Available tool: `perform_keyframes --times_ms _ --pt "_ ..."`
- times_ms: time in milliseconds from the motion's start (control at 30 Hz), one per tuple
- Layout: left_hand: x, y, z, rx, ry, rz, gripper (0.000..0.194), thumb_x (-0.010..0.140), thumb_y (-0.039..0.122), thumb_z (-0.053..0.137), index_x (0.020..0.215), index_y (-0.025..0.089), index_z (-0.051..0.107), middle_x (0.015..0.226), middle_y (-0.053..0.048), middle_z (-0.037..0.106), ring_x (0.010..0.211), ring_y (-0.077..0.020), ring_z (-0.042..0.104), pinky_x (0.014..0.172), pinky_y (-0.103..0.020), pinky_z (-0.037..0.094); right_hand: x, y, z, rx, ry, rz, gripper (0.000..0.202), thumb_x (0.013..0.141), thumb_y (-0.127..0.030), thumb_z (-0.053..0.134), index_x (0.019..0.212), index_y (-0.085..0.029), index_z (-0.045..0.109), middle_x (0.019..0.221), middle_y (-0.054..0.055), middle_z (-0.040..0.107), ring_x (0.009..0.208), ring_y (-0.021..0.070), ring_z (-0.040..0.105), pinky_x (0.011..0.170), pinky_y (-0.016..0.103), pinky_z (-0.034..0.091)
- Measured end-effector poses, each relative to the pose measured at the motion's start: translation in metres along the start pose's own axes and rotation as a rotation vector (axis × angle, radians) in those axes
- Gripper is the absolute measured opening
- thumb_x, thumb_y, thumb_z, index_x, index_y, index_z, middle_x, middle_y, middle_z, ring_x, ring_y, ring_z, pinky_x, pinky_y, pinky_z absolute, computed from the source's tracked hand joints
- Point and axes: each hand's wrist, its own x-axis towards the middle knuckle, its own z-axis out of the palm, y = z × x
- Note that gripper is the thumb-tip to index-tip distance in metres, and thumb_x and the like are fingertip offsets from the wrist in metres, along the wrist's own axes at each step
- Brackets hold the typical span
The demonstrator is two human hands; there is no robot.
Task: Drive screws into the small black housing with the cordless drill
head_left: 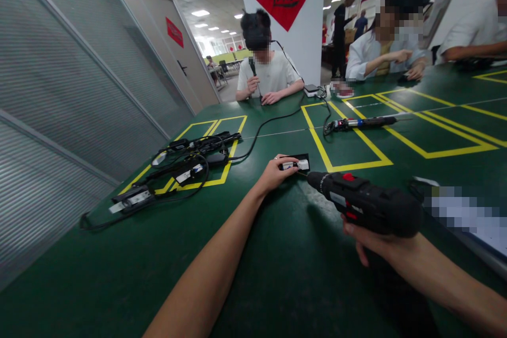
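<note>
My right hand [366, 237] is closed round the grip of a black cordless drill [368, 203] with red switches. The drill points left, and its thin bit reaches the near edge of a small flat black case [304, 159] with a white label. On that case rests my left hand [276, 173], its fingers closed on it and pressing it to the green table. Whether the bit's tip touches the case or sits in a screw is too small to tell.
Black power adapters with tangled cables [190, 161] lie at the left. An electric screwdriver [362, 123] lies across yellow tape [358, 166] farther back. A blurred-out sheet [467, 216] sits at the right. Across the table [130, 274], a person [273, 74] holds a screwdriver-like tool; other people sit at the right.
</note>
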Motion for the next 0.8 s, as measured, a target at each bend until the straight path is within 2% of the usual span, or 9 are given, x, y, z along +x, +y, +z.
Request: perform_keyframes --times_ms 167,367,433,533,700,800 --pt "0.0 0.001 0.001 0.004 0.003 -0.009 0.034 0.077 0.035 0.061 0.106 0.02 0.066 0.107 -0.007 0.057 0.1 -0.0174 0.054 0.091 -0.03 0.042 0.003 0.004 0.003 -0.043 -0.005 0.045 0.04 0.082 -0.054 0.05 0.075 -0.019 0.07 0.053 0.001 0.061 0.057 0.0195 0.058 0.055 0.031 0.041" --pt "-0.001 0.001 0.003 0.024 0.032 -0.013 0.034 0.077 0.034 0.061 0.107 0.019 0.066 0.109 -0.007 0.056 0.101 -0.0172 0.054 0.093 -0.03 0.042 -0.008 -0.018 -0.001 -0.032 -0.034 -0.012 0.04 0.084 -0.047 0.051 0.058 -0.018 0.061 0.058 0.001 0.06 0.059 0.0163 0.053 0.057 0.028 0.037" --pt "-0.001 0.001 0.004 0.04 0.047 -0.012 0.034 0.077 0.034 0.061 0.107 0.019 0.066 0.109 -0.008 0.055 0.1 -0.0172 0.054 0.093 -0.031 0.042 -0.009 -0.02 0.0 -0.001 -0.025 -0.029 0.036 0.084 -0.045 0.051 0.064 -0.017 0.062 0.058 0.0 0.06 0.059 0.0162 0.054 0.057 0.029 0.037" --pt "-0.003 0.001 0.006 0.067 0.073 0.01 0.033 0.077 0.033 0.061 0.106 0.019 0.066 0.109 -0.007 0.055 0.1 -0.0172 0.054 0.093 -0.031 0.042 -0.008 -0.015 0.002 0.05 -0.019 -0.057 0.03 0.085 -0.043 0.05 0.087 -0.016 0.063 0.057 -0.001 0.059 0.058 0.0165 0.054 0.055 0.029 0.038" --pt "-0.004 -0.006 0.004 0.119 0.164 0.018 0.03 0.077 0.034 0.061 0.102 0.02 0.067 0.107 -0.007 0.054 0.103 -0.0175 0.053 0.095 -0.032 0.042 -0.009 -0.003 0.004 -0.003 0.027 -0.094 0.026 0.083 -0.038 0.053 0.092 -0.016 0.061 0.059 0.0 0.059 0.054 0.0161 0.055 0.05 0.028 0.039" --pt "-0.004 -0.011 0.003 0.135 0.217 -0.013 0.029 0.077 0.035 0.06 0.101 0.021 0.067 0.106 -0.006 0.054 0.102 -0.0171 0.054 0.095 -0.032 0.042 -0.014 -0.003 0.001 -0.096 0.087 -0.171 0.017 0.081 -0.032 0.056 0.086 -0.017 0.061 0.063 0.001 0.06 0.056 0.0164 0.056 0.051 0.028 0.042"
